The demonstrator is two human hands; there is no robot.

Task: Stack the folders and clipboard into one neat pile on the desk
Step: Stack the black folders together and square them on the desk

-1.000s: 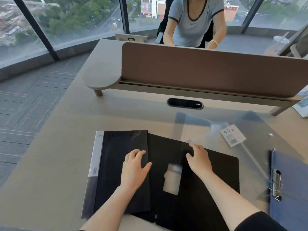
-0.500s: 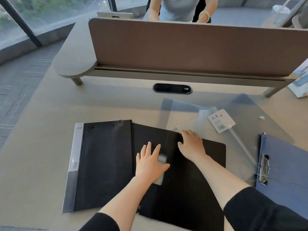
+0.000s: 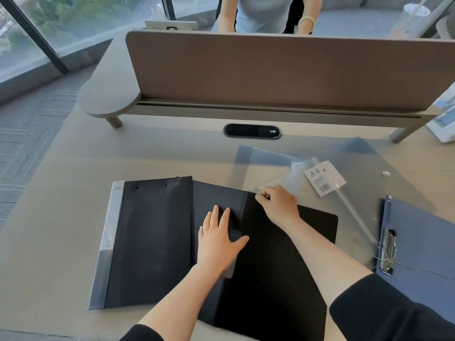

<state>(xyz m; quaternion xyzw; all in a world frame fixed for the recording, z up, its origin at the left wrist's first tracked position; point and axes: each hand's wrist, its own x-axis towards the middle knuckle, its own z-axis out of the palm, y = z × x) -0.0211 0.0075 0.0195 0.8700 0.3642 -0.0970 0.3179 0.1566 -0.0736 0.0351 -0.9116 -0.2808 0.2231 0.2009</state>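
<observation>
Probably an office: shared desk (image 3: 61,217) with divider screen (image 3: 270,70), cable port (image 3: 252,131), floor-height windows (image 3: 81,18)

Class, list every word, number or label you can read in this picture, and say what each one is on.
"A4": white label on the clear plastic folder.
Barcode and small print below it: too small to read.
Print on the grey spine of the black folder: too blurred to read.
Papers at far right: unreadable.
</observation>
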